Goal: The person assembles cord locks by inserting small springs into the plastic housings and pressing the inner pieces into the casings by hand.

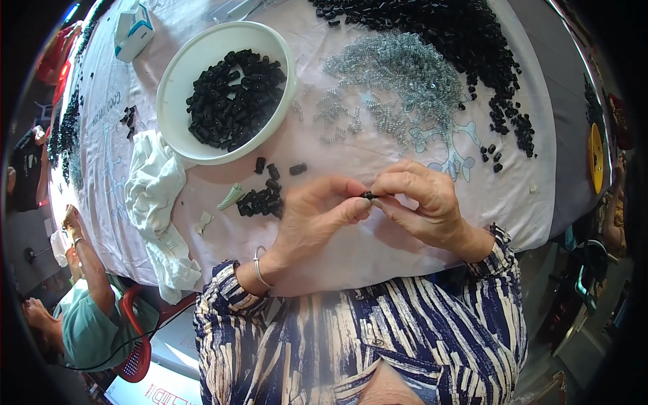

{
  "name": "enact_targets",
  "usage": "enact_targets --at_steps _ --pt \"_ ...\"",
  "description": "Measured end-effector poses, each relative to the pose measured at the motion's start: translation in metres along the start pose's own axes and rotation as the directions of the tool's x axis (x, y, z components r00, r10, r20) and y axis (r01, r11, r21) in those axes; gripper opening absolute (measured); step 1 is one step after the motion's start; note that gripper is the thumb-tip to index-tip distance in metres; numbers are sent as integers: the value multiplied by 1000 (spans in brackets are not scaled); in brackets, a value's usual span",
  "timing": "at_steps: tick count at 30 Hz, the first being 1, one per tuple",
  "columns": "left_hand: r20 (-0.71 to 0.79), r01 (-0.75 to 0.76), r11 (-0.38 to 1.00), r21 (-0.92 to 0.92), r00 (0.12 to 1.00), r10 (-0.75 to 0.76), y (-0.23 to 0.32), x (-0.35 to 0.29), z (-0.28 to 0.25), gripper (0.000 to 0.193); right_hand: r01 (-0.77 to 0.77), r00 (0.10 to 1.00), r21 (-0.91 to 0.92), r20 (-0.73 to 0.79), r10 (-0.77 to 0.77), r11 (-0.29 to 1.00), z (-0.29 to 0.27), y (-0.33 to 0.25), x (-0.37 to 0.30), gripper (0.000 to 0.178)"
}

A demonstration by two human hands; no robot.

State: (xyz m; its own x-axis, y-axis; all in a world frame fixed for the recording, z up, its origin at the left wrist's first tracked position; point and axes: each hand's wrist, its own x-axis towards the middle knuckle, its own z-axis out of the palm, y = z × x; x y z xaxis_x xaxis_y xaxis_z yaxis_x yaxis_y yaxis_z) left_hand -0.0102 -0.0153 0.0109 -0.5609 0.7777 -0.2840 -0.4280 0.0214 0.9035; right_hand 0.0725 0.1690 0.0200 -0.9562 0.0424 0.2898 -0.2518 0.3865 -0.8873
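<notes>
Over the near middle of the table, my left hand and my right hand meet, fingertips pinched together. Between them is a small black plastic piece, mostly covered by the fingers. A bracelet circles my left wrist. Beside that hand lies a little heap of black barrel-shaped plastic pieces, with a few more strewn just beyond it. Farther off to the left stands a white bowl partly filled with similar black pieces. Past my right hand spreads a pile of small metal springs.
A large mass of black pieces covers the far right. A crumpled white cloth and a pale green scrap lie left, a small box far left. Another person sits at left; a yellow round object is at right.
</notes>
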Motion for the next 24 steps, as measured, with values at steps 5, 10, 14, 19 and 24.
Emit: enact_targets --at_steps 5,10,14,19,24 --pt "-42 -43 998 54 998 45 -1 -1 2 19 61 998 -73 18 -60 995 0 -1 0 24" --pt "-75 -94 983 156 991 107 -2 -2 3 18 62 998 -74 15 -61 995 2 -1 -1 25" --pt "-72 -114 971 210 989 132 -5 -1 2 19 67 998 -126 29 -63 990 3 1 -2 24" --pt "-62 -152 952 264 983 175 -7 -1 2 20 41 998 -109 50 -36 993 4 -1 -2 23" --pt "-51 -189 920 344 974 219 -8 1 2 20 26 998 -103 53 -21 994 4 0 -2 20"
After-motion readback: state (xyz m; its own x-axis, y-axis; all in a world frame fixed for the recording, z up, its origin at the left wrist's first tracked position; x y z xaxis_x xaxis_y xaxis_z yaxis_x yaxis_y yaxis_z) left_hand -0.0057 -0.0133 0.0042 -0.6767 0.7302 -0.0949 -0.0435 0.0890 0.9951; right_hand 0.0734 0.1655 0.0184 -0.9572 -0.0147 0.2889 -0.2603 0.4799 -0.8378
